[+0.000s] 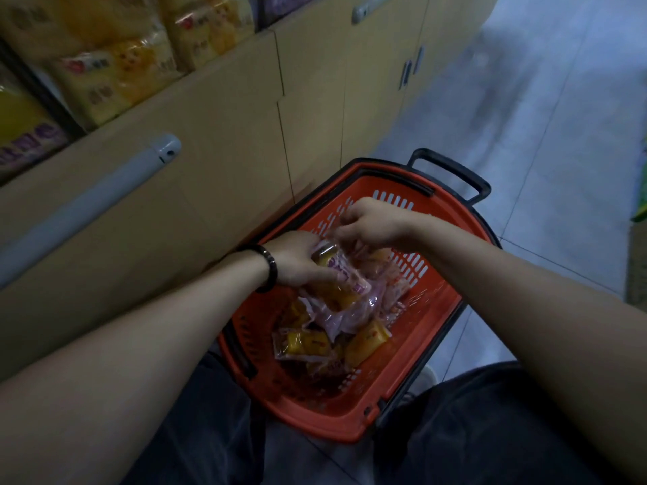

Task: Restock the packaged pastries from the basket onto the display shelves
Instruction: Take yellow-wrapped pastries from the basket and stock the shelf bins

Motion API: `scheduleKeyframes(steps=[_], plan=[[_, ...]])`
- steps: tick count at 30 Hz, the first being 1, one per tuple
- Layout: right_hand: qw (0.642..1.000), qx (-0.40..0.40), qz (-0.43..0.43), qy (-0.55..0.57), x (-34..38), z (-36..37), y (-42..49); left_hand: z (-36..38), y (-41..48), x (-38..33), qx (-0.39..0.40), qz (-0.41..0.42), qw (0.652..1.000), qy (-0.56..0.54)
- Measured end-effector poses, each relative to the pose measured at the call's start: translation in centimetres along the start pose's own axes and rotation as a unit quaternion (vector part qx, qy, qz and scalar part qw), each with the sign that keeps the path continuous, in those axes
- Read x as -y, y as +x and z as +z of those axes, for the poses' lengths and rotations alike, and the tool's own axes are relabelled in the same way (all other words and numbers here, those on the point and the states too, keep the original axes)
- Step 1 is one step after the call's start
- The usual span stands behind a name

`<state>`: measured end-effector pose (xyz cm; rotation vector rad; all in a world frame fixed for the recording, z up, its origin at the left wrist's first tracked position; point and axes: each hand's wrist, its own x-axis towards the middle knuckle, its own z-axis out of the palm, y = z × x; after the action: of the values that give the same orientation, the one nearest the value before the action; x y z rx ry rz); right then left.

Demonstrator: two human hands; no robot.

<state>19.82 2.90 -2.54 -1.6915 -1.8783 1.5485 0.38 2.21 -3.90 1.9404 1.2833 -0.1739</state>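
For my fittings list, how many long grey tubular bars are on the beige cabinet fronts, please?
2: one grey tubular bar at the left; another, cropped, at the top edge. Others may be hidden.

I'm looking into a shop aisle. An orange shopping basket of packaged pastries sits on a grey tiled floor. Up and left of the basket, a display shelf carries yellow retail packs. Beige cabinet doors with grey bar handles stand just beside the basket.

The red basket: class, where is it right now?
Head view, lower centre: the red basket sits on the tiled floor, just right of the beige cabinet.
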Motion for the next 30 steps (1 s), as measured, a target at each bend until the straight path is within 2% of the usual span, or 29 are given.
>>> scheduleKeyframes(steps=[3, 4, 5, 7, 9, 12, 15, 19, 21, 25, 27, 30], plan=[[0.987, -0.090, 0.061, 0.121, -1.4, 0.7, 1.3, -0.7, 0.1, 0.6, 0.008, -0.036, 0.999, 0.001], [0.986, -0.103, 0.095, 0.090, -2.1, 1.3, 1.9, -1.0, 0.1, 0.9, 0.015, -0.051, 0.999, 0.014], [0.988, -0.094, 0.124, 0.003, -3.0, 1.9, 2.5, -1.2, 0.0, 1.2, 0.009, -0.060, 0.998, 0.020], [0.961, -0.024, 0.167, -0.221, -5.3, 4.1, 3.7, -1.6, -0.1, 1.7, -0.004, -0.078, 0.997, 0.003], [0.919, 0.069, 0.195, -0.335, -8.2, 6.6, 4.4, -1.8, -0.3, 2.0, -0.016, -0.080, 0.997, -0.013], [0.905, 0.165, 0.267, -0.289, -9.7, 8.4, 3.5, -1.9, -0.4, 2.5, -0.026, -0.077, 0.996, -0.029], [0.882, 0.163, 0.273, -0.348, -10.0, 9.3, 3.2, -1.9, -0.6, 2.7, -0.024, -0.066, 0.997, -0.009], [0.878, 0.171, 0.239, -0.377, -12.0, 11.0, 4.4, -2.0, -0.7, 3.1, -0.004, -0.068, 0.997, -0.038], [0.876, 0.143, 0.244, -0.391, -12.3, 11.8, 4.6, -1.8, -0.5, 3.3, -0.004, -0.071, 0.997, -0.038], [0.902, 0.134, 0.240, -0.332, -10.8, 11.4, 3.9, -1.8, -0.4, 3.4, -0.052, -0.060, 0.995, -0.064], [0.918, 0.141, 0.257, -0.269, -10.4, 10.3, 3.8, -2.0, -0.4, 3.1, -0.083, -0.046, 0.994, -0.059], [0.945, 0.120, 0.215, -0.213, -9.1, 7.7, 4.2, -2.4, -0.2, 2.7, -0.110, -0.032, 0.991, -0.063]])
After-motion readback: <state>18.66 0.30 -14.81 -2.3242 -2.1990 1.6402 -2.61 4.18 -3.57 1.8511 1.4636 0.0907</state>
